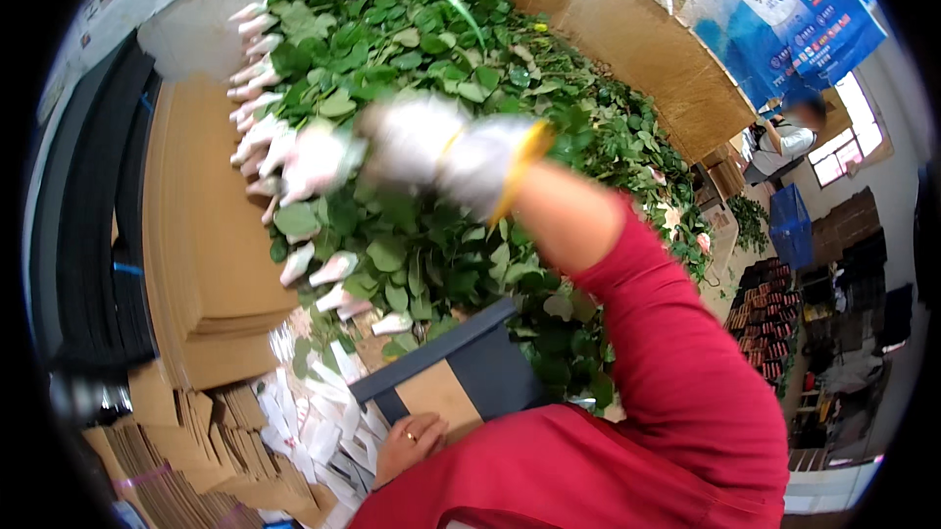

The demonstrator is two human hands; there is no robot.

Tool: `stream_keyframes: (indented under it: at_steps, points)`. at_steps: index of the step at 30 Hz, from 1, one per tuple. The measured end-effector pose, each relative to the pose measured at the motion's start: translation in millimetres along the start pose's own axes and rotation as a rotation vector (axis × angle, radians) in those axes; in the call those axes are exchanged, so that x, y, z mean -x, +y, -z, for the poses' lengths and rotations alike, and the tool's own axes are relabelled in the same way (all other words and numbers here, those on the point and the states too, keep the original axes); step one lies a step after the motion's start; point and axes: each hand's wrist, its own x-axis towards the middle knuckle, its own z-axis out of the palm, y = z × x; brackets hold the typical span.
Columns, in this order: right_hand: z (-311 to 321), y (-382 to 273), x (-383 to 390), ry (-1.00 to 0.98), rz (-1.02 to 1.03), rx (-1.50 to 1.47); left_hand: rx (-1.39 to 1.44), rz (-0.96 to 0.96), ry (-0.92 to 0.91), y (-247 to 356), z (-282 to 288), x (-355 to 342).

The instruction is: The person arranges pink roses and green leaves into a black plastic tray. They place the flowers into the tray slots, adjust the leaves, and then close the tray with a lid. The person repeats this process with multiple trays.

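Observation:
My left hand, bare with a ring, curls its fingers onto a dark grey folded board with a brown band at the bottom centre. My right hand, in a white glove with a yellow cuff, is raised over the leafy pile and smeared by motion; its fingers are unclear. Just left of it is a blurred pale pink bud in white netting. A row of similar netted buds lines the left edge of the heap of green-leaved stems.
Brown cardboard sheets and dark boards stand at left. Cut cardboard and white strips lie lower left. A tall board backs the heap. Another person is at the right, beyond it, near a blue crate.

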Motion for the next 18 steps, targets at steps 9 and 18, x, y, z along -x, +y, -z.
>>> stream_keyframes:
  at_steps: [9,18]
  points:
    - [147.0,33.9,60.9,1.027,0.369,-0.132,-0.127,-0.046,-0.040,2.6,22.3,-22.4]
    - [-162.2,-16.0,42.7,-0.256,0.137,0.135,-0.238,-0.097,0.126,0.7,1.2,-17.9]
